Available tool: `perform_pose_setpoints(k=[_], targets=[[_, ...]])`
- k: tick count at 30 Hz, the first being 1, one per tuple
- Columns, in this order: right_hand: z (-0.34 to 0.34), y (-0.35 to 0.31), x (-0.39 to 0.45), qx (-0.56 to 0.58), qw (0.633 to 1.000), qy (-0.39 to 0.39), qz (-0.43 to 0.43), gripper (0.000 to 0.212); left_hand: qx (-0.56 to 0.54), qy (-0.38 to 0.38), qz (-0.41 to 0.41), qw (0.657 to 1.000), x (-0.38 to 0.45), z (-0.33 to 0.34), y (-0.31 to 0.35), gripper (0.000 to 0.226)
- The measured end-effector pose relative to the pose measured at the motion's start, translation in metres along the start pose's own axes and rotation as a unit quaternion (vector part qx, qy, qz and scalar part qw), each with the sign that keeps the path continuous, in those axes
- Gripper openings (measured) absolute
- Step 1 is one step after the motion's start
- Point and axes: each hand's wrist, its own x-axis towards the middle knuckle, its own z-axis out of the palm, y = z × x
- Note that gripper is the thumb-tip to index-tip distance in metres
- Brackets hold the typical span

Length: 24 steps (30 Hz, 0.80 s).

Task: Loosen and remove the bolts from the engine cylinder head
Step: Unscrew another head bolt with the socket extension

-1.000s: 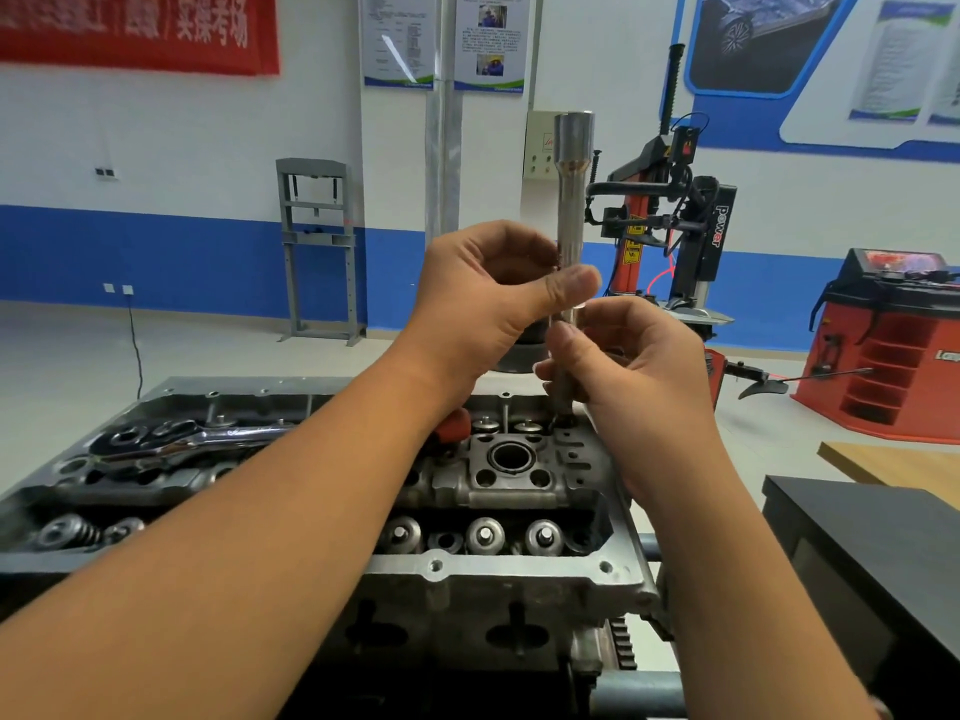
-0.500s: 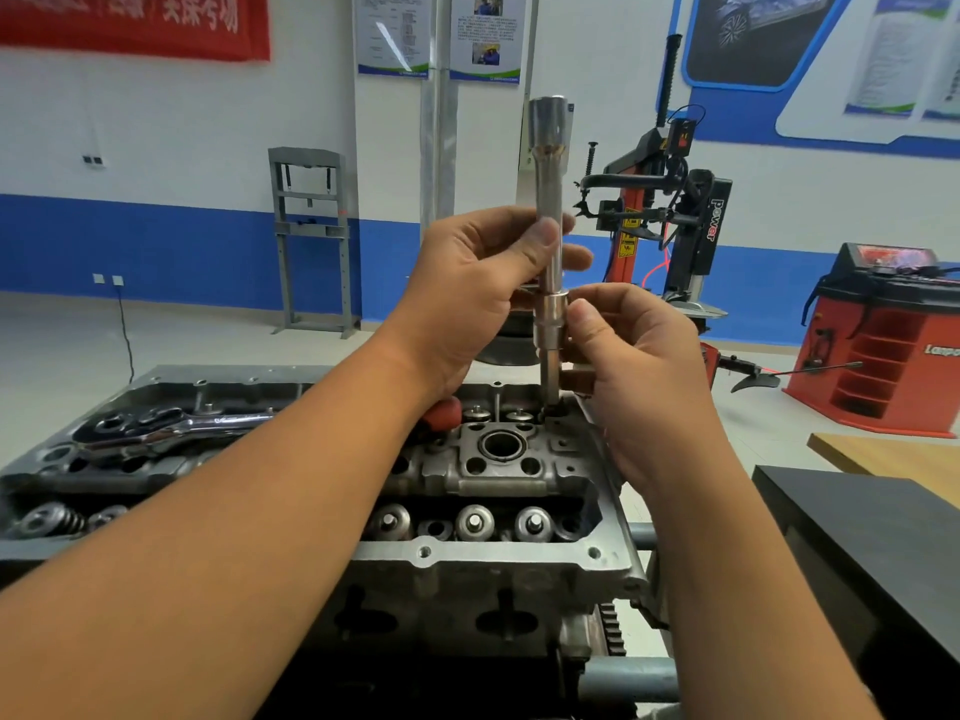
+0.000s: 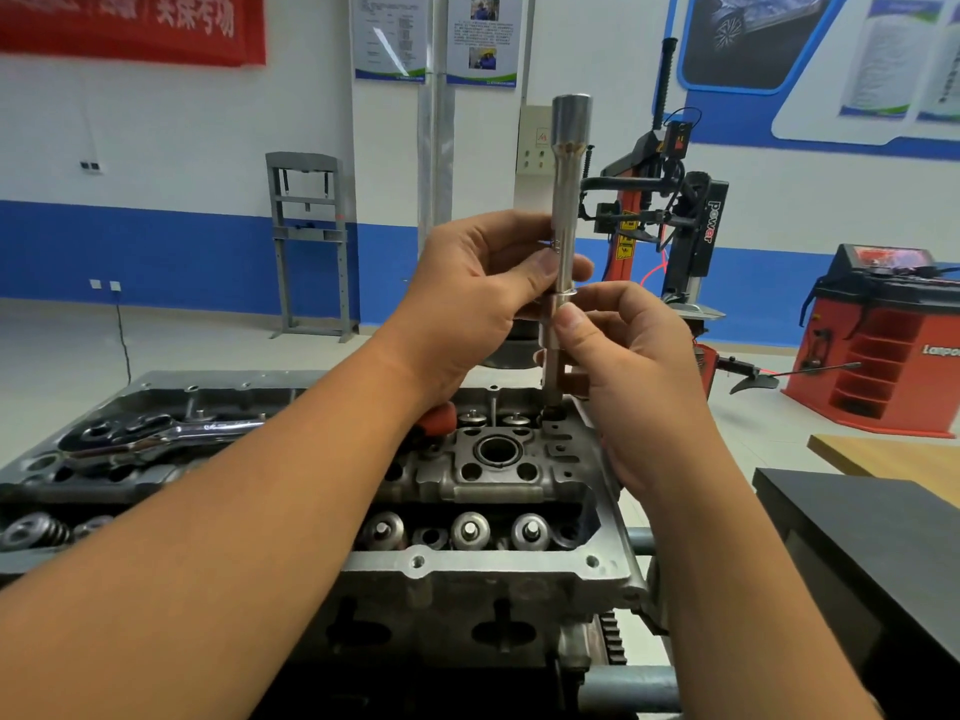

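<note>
A grey engine cylinder head (image 3: pixel 483 569) lies in front of me, with valve springs and holes showing. A long steel socket extension (image 3: pixel 567 200) stands upright over the head's far right corner, its lower end at a bolt hole. My left hand (image 3: pixel 478 298) pinches the shaft at mid-height between thumb and fingers. Just below, my right hand (image 3: pixel 628 366) grips the thicker lower section with thumb and curled fingers. The bolt under the tool is hidden.
A chrome ratchet wrench (image 3: pixel 156 433) with a red grip lies across the head's left part. A black cabinet (image 3: pixel 872 553) and a wooden bench (image 3: pixel 893 454) stand to the right. Behind are a tyre changer (image 3: pixel 675 226), a red wheel balancer (image 3: pixel 883 340) and a grey press frame (image 3: pixel 309 241).
The upright tool has risen slightly in my fingers while both hands turned it. My left thumb has slid along the shaft. The view has shifted a little.
</note>
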Motion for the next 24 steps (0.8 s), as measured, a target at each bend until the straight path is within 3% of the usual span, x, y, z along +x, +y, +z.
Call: perform_pose_setpoints(k=[2,5,7,9,12,14,16,21,24], targets=[[-0.0001,-0.0004,-0.0011,-0.008,1.0,-0.011,-0.003,0.004,0.004,0.016,0.01,1.0,0.0002,0.0004,0.0,0.019],[0.0001,-0.001,-0.0033,-0.052,0.998,0.01,-0.023,0.017,0.004,0.038,0.015,0.999,-0.0001,0.0,0.0005,0.029],[0.0008,-0.0008,-0.0033,-0.054,0.998,0.018,-0.023,0.014,0.004,0.02,0.006,1.0,-0.0007,0.0012,0.0001,0.029],[0.0007,-0.001,-0.0025,-0.028,1.0,-0.008,-0.005,0.004,-0.002,-0.011,-0.005,1.0,-0.0002,0.0015,-0.0026,0.021],[0.0001,-0.0029,-0.002,0.0,0.999,-0.046,0.014,0.011,0.023,-0.003,0.002,1.0,0.0009,-0.0003,-0.0036,0.018],[0.0007,-0.0027,-0.0025,-0.004,1.0,-0.027,0.0,0.002,0.032,0.023,0.008,0.999,0.0008,-0.0001,-0.0028,0.024],[0.0014,-0.0015,-0.003,-0.041,0.999,0.005,-0.02,0.009,0.034,0.037,0.004,0.999,0.0,0.0005,-0.0016,0.032],[0.0002,-0.004,-0.0022,-0.024,0.998,-0.049,0.011,0.013,0.007,-0.012,-0.027,1.0,0.0003,0.0019,-0.0003,0.016],[0.0011,-0.0053,-0.0033,0.007,0.999,-0.038,0.022,0.004,0.035,0.013,-0.003,0.999,-0.0017,0.0022,0.0009,0.013]])
